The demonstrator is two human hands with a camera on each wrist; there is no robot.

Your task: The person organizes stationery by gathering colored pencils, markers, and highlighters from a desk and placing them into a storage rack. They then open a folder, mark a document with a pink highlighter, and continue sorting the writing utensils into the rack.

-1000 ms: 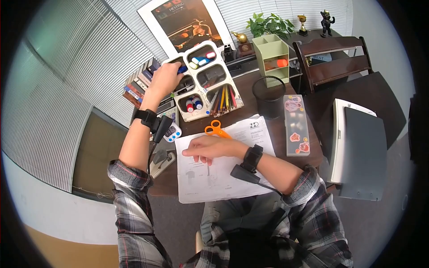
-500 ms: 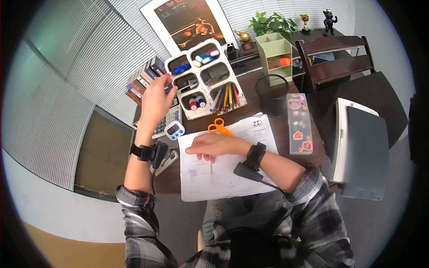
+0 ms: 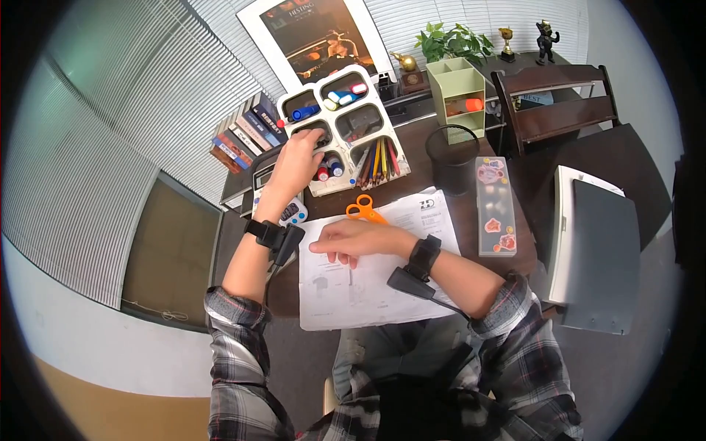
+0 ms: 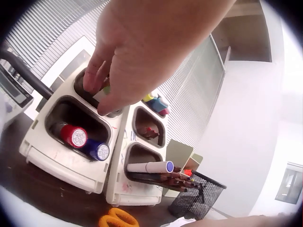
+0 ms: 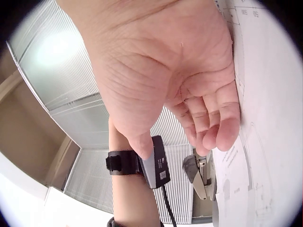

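My left hand point(image 3: 296, 162) reaches into the middle-left compartment of a white desk organizer point(image 3: 368, 81). In the left wrist view its thumb and fingers point(image 4: 94, 71) dip past the rim, spread apart, with a small pale-and-green item showing between them. Red and blue capped markers point(image 4: 98, 150) stand in the compartment nearer me. A blue marker point(image 3: 305, 112) lies in the far-left compartment. My right hand point(image 3: 360, 241) rests on printed papers point(image 3: 368, 301), fingers loosely bent and palm empty in the right wrist view. Orange-handled scissors point(image 3: 364, 209) lie just beyond it.
Right of the organizer stand a black mesh pen cup point(image 3: 450, 165) and a green holder point(image 3: 463, 81). A translucent stickered case point(image 3: 496, 206) lies nearer me. Books point(image 3: 250, 128) line the back left; a white timer point(image 3: 296, 212) sits beside my left wrist. A stapler point(image 5: 199, 175) lies left.
My left hand was in the far-left compartment at the blue marker, drew back left of the organizer, then moved right into the middle-left compartment. My right hand has stayed on the papers.
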